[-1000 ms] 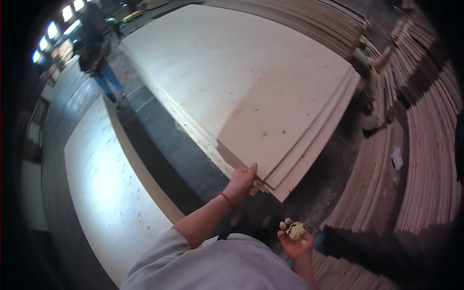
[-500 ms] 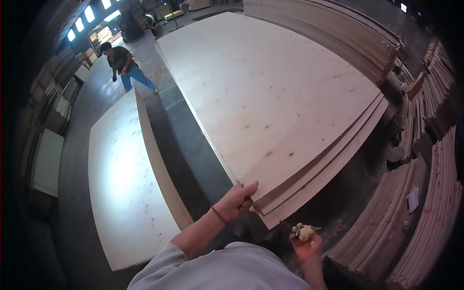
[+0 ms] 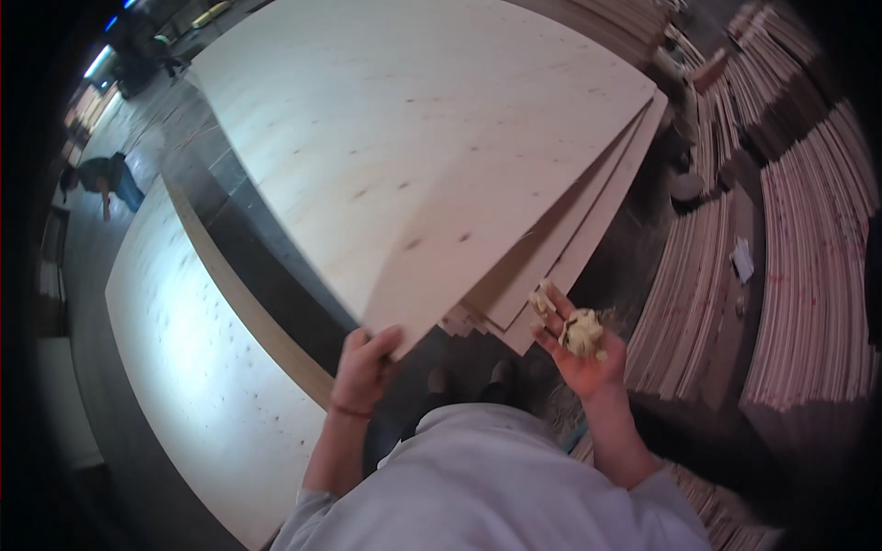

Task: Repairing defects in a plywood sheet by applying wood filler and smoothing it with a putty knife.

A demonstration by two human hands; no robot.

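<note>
My left hand (image 3: 362,372) is closed on the near corner of a large pale plywood sheet (image 3: 395,138), thumb on top. That corner is raised, with a gap between it and the plywood sheets (image 3: 581,241) underneath, which fan out to the right. My right hand (image 3: 602,372) is turned palm up to the right of the sheet's corner, its fingers partly stretched. In it rests a lumpy, pale yellow, putty-like mass (image 3: 582,332). Bits of the same colour stick to the fingertips.
A lower plywood stack (image 3: 197,340) lies to my left across a dark floor gap. Stacks of thin wood sheets (image 3: 808,275) line the right side. A round dark container (image 3: 685,187) stands beside them. Another person (image 3: 108,179) bends at the far end of the left stack.
My left hand has lifted the top sheet's corner, opening a gap below it. My right hand has come up and its fingers have spread. The view has tilted downward, and the other person bends lower.
</note>
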